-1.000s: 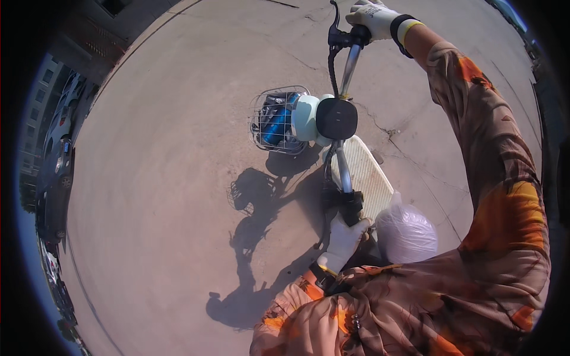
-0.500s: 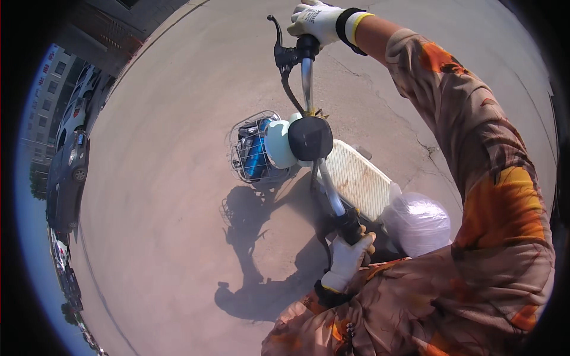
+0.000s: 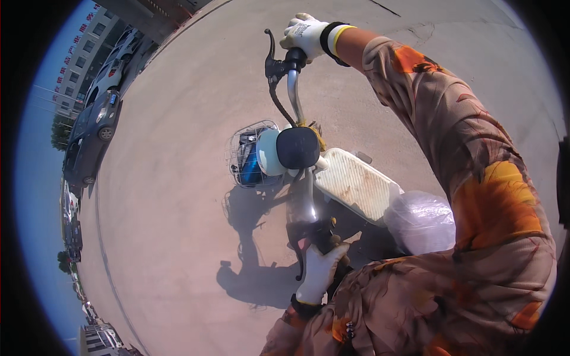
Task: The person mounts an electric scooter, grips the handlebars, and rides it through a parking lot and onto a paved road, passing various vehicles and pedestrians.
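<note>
Both my hands wear white gloves with dark cuffs. The view lies sideways, with the sky at its left and the scooter's front pointing that way. At the top, my right hand is closed round one handlebar grip, beside a black brake lever. Lower down, my left hand wraps the other handlebar grip, its fingers partly hidden. Between them sits the electric scooter's dark rounded console. A wire basket in front holds a blue object. Behind the console lie a ribbed, stained cream footboard and a plastic-wrapped seat.
Pale concrete ground surrounds the scooter, with my shadow and the scooter's across it. A dark parked car and other cars stand in a row at the left, near a building.
The handlebar and both my hands have shifted a little left in the view. The parked cars and building have moved right, and more sky shows. Both hands keep hold of the grips.
</note>
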The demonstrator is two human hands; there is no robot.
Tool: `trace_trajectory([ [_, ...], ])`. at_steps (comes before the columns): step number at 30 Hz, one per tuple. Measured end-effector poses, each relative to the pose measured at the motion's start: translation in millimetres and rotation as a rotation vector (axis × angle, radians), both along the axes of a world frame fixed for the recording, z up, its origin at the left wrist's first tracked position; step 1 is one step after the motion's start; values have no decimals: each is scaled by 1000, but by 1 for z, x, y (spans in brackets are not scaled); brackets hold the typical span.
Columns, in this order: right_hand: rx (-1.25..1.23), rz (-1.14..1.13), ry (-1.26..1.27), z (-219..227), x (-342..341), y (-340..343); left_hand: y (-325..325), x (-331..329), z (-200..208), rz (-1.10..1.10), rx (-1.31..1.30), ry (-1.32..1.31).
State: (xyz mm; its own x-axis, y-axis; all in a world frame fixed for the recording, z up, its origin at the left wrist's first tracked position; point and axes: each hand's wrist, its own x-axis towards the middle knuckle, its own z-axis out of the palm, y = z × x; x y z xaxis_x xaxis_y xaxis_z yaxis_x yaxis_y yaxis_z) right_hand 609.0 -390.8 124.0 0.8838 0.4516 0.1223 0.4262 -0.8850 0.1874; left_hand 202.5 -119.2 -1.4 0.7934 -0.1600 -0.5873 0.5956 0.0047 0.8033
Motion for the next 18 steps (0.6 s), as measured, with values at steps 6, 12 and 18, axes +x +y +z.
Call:
trace_trajectory([
  [6,-47,80,18,3,-3,-13,-47,-16,-27,38,-107,22],
  [12,-66,59,-42,8,-6,-53,-76,-8,-49,42,-66,-68],
  [18,-72,25,25,-9,1,-52,-65,-11,-54,99,79,-188],
])
